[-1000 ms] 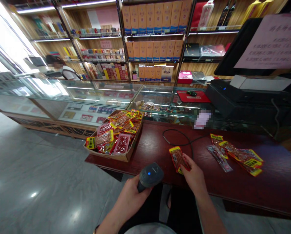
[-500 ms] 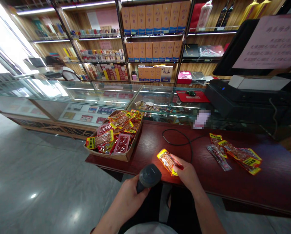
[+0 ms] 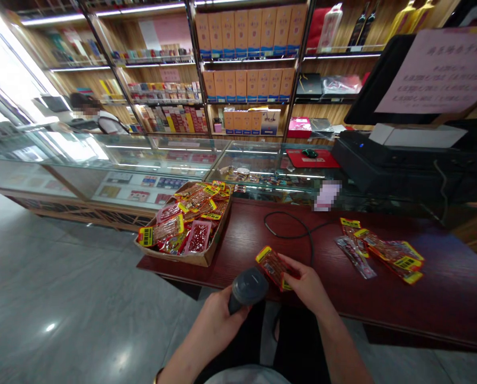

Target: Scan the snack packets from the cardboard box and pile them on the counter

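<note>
My left hand (image 3: 222, 313) is wrapped round a dark barcode scanner (image 3: 249, 287), its head turned toward a snack packet. That snack packet (image 3: 271, 262), red-brown with yellow ends, is pinched in my right hand (image 3: 307, 282) just above the front of the table. The scanner's head is close beside the packet's lower left side. To the left, a cardboard box (image 3: 212, 255) holds many similar packets (image 3: 198, 198). On the right of the table lies a small group of packets (image 3: 388, 250), with a clear and dark one (image 3: 355, 257) among them.
A black cable (image 3: 288, 213) loops over the dark red table (image 3: 246, 234). Behind it runs a glass display counter (image 3: 162, 152). A monitor (image 3: 378, 80) stands on a black base at the right. One person (image 3: 98, 114) is behind the counter at far left.
The bright scanner light on the packet and table has gone out. Both hands keep hold of the scanner and packet, with little movement; the whole view has shifted slightly.
</note>
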A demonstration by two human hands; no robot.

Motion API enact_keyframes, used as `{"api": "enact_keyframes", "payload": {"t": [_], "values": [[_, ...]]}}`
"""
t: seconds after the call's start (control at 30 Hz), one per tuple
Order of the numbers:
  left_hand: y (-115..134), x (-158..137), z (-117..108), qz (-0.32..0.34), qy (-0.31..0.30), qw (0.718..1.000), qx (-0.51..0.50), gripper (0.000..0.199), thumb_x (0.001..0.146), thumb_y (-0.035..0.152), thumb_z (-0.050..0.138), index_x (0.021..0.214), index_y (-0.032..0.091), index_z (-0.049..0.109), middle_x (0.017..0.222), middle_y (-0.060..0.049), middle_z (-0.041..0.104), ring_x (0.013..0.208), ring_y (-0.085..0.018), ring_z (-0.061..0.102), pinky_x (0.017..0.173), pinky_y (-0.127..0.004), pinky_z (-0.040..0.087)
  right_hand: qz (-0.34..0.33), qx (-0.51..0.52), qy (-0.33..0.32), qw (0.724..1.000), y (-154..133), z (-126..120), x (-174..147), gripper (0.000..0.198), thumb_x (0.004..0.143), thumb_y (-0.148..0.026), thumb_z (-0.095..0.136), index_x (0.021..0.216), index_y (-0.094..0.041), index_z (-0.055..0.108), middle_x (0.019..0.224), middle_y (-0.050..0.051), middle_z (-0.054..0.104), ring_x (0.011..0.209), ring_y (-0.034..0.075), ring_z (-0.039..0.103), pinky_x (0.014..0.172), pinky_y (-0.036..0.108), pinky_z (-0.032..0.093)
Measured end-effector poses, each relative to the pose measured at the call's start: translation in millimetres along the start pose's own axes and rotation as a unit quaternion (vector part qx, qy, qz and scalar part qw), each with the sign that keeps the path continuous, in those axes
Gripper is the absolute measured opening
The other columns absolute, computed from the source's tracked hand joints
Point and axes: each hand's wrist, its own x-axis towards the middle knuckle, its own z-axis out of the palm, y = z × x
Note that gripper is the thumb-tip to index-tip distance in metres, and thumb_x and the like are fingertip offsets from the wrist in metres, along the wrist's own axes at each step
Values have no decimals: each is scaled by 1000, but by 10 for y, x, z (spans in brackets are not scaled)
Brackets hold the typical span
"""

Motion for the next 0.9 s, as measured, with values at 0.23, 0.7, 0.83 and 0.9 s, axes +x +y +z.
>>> {"api": "enact_keyframes", "payload": {"t": [0.23,0.7,0.83,0.9], "values": [[-62,-33,-83,-3,21,1000,1,18,83,19,61,93,14,75,87,-3,79,81,-23,72,73,-25,50,108,-270,322,901,389,-1292,171,64,81,-48,60,137,-19,67,118,17,76,114,39,69,99,53,51],[-124,-151,-175,-24,29,999,-4,19,82,17,61,93,14,75,86,-3,79,80,-22,71,70,-26,49,-253,-289,-106,917,-1130,1022,1114,39,92,-28,62,131,-26,68,129,7,72,117,25,67,106,41,49],[-126,-199,-191,-27,35,999,-23,23,82,16,60,97,15,77,88,-2,80,82,-23,71,74,-27,50,-239,-296,-172,909,-1345,1754,1236,53,85,-19,74,137,-23,63,132,10,71,119,27,67,105,41,49],[-143,-217,-200,-22,40,999,-28,23,82,15,60,98,16,77,90,-2,80,84,-23,71,75,-27,51,-235,-298,-173,909,-1349,1869,1236,64,80,-13,76,141,-20,60,133,12,70,121,28,66,106,42,49]]}}
